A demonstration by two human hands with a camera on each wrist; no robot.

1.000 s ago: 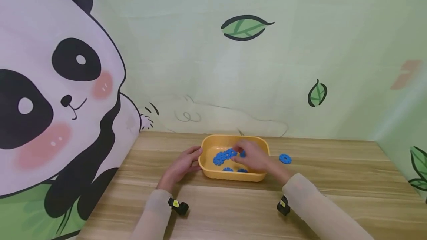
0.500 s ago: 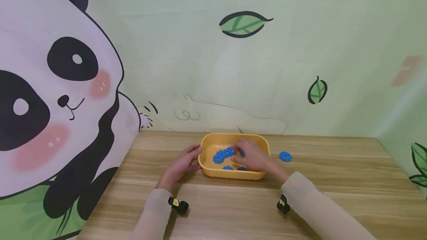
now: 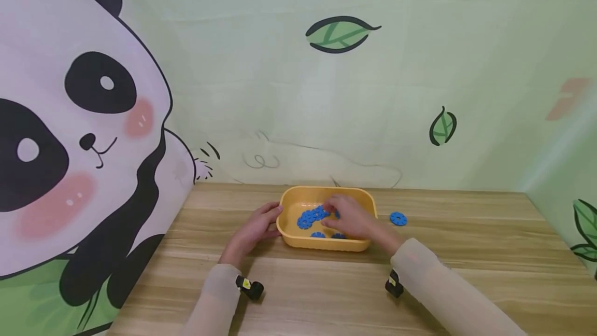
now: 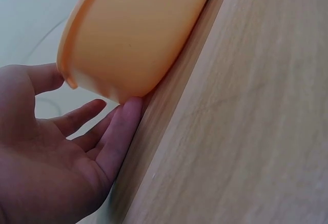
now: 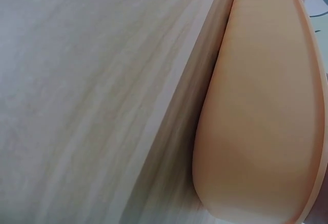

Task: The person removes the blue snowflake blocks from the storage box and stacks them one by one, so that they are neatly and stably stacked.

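A yellow plastic basin [image 3: 322, 244] stands on the table with several blue snowflake discs [image 3: 305, 220] inside, some overlapping in a short row. My left hand [image 3: 254, 228] is at the basin's left end. In the left wrist view, its loosely spread fingers [image 4: 119, 142] touch the outer wall and rim. My right hand [image 3: 352, 217] reaches over the right side into the basin, fingers bent down beside the row, thumb apart from the index finger. Blue shows in that gap; I cannot tell whether a disc is held. The right wrist view has mostly the basin's outer wall [image 5: 261, 106].
One more blue disc [image 3: 398, 218] lies on the wooden table [image 3: 322, 294] right of the basin. Behind the table rises a pale green wall [image 3: 261, 82] printed with leaves and a large panda. A small black camera sits on each wrist.
The head view has shifted slightly. Both hands, the basin and the discs otherwise keep nearly the same places.
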